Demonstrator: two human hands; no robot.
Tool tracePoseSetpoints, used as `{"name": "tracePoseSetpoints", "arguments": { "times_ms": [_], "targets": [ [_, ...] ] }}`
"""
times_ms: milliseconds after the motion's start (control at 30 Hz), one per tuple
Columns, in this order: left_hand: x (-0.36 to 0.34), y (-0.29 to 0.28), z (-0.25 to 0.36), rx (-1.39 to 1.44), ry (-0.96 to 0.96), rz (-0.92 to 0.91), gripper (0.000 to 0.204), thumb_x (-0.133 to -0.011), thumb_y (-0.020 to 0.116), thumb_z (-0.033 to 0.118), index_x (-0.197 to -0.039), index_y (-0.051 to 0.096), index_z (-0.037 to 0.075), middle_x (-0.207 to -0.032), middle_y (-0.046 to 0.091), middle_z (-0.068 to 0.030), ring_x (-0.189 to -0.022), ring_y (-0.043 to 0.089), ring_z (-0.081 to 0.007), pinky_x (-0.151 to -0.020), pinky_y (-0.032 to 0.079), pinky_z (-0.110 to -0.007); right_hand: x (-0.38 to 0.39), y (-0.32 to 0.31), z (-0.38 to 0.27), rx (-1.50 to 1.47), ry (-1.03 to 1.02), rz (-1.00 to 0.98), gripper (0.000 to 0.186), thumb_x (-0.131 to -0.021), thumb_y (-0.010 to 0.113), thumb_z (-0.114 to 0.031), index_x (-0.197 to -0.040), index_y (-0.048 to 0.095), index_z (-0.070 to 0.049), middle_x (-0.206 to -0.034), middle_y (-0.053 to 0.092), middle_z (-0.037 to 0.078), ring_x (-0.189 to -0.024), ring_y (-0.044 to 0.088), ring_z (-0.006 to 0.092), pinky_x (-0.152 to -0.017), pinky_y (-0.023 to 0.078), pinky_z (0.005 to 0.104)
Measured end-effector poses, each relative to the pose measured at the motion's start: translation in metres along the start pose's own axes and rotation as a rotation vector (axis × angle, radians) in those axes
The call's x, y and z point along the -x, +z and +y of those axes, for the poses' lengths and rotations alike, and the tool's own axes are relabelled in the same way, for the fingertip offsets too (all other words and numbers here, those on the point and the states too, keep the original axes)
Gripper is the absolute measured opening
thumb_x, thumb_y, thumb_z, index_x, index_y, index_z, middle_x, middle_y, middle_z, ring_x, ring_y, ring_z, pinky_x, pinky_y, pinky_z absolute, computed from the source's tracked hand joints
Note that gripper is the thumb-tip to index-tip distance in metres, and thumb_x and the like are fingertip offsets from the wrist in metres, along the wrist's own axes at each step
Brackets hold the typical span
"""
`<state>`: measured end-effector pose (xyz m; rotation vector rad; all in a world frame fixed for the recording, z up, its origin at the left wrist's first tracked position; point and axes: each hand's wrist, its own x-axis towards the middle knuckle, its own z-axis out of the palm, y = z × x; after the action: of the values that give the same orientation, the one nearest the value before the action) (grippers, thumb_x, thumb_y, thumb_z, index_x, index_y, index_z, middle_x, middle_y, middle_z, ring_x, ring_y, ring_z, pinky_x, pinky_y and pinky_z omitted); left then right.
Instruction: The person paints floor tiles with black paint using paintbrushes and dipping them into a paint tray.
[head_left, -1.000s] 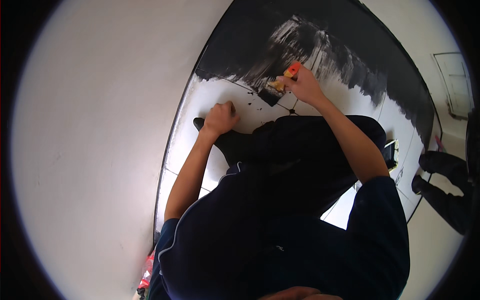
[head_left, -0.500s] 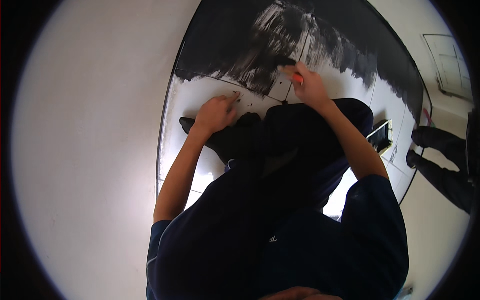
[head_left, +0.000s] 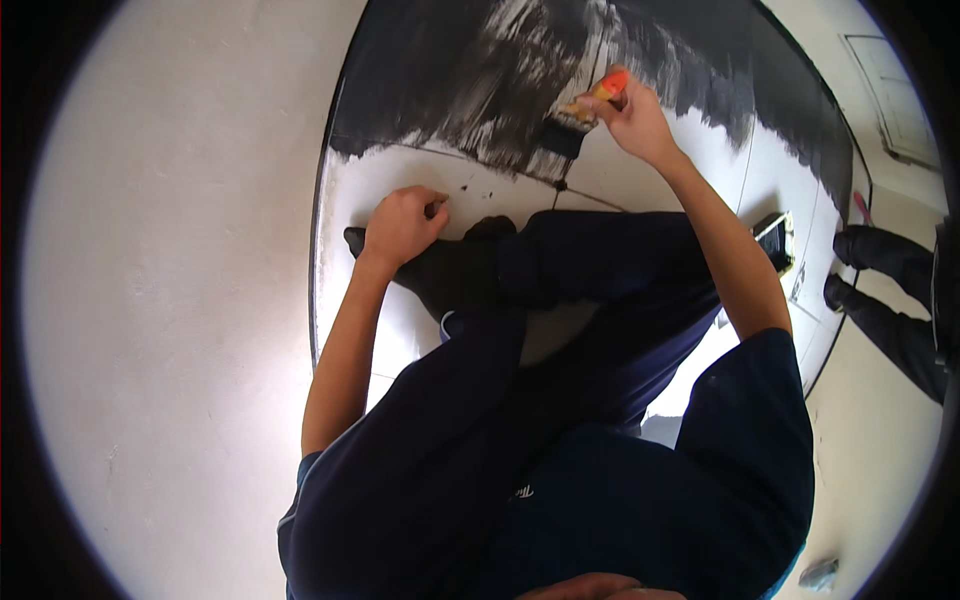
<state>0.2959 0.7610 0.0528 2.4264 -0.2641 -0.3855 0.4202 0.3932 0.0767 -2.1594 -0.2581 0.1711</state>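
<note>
My right hand grips a wide paintbrush with a wooden handle tipped in orange. Its black bristles point down at the edge of the black paint, which lies streaky over white floor tiles. Fingers curled and pressed together, my left hand is just above the bare tile by my dark-socked foot. Whether anything small sits between those fingertips is hidden. A few dark specks lie on the tile beside this hand.
To the right of my knee stands an open container with a pale rim and black inside. Another person's dark-clad legs are at the far right. Pale walls border the floor, and a grey object lies at lower right.
My left hand has drawn back from the specks, its extended index finger now curled in. The brush has turned in my right hand, so its orange end points up and the bristles down.
</note>
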Motion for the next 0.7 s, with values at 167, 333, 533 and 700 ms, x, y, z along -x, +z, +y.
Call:
{"name": "tracePoseSetpoints", "arguments": {
  "times_ms": [167,333,533,700],
  "targets": [
    [-0.001,0.0,0.004,0.052,-0.068,-0.02,0.021,-0.087,0.077,0.019,-0.099,0.081,0.003,-0.09,0.078,-0.0142,-0.081,0.074,-0.0312,-0.078,0.06,-0.041,-0.092,-0.046,0.022,0.277,-0.175,0.261,0.027,-0.098,0.076,-0.019,-0.11,0.056,-0.006,-0.087,0.078,0.013,-0.071,0.075,0.0236,-0.065,0.056,0.0372],
    [-0.002,0.0,0.0,0.08,-0.116,-0.034,0.018,-0.087,0.079,0.015,-0.1,0.081,0.002,-0.093,0.079,-0.0154,-0.081,0.075,-0.0294,-0.079,0.06,-0.037,-0.125,-0.024,0.04,0.293,-0.101,0.338,0.024,-0.099,0.072,-0.017,-0.115,0.056,-0.009,-0.094,0.078,0.014,-0.08,0.076,0.0375,-0.065,0.058,0.0445],
    [-0.009,0.0,0.006,0.114,-0.178,-0.063,0.014,-0.086,0.081,0.009,-0.097,0.079,0.0,-0.09,0.078,-0.0144,-0.078,0.075,-0.0266,-0.076,0.059,-0.036,0.004,0.054,-0.005,0.165,-0.375,0.028,0.031,-0.093,0.072,-0.006,-0.12,0.056,-0.007,-0.116,0.077,0.011,-0.09,0.077,0.0347,-0.071,0.064,0.0397],
    [-0.019,-0.002,0.009,0.093,-0.217,-0.101,0.016,-0.087,0.082,0.013,-0.096,0.076,0.001,-0.09,0.078,-0.0132,-0.077,0.075,-0.0245,-0.075,0.059,-0.036,-0.007,0.061,-0.052,-0.15,-0.173,-0.075,0.026,-0.098,0.074,-0.021,-0.106,0.057,-0.003,-0.07,0.069,0.013,-0.065,0.073,0.0337,-0.059,0.056,0.0404]
  ]
}}
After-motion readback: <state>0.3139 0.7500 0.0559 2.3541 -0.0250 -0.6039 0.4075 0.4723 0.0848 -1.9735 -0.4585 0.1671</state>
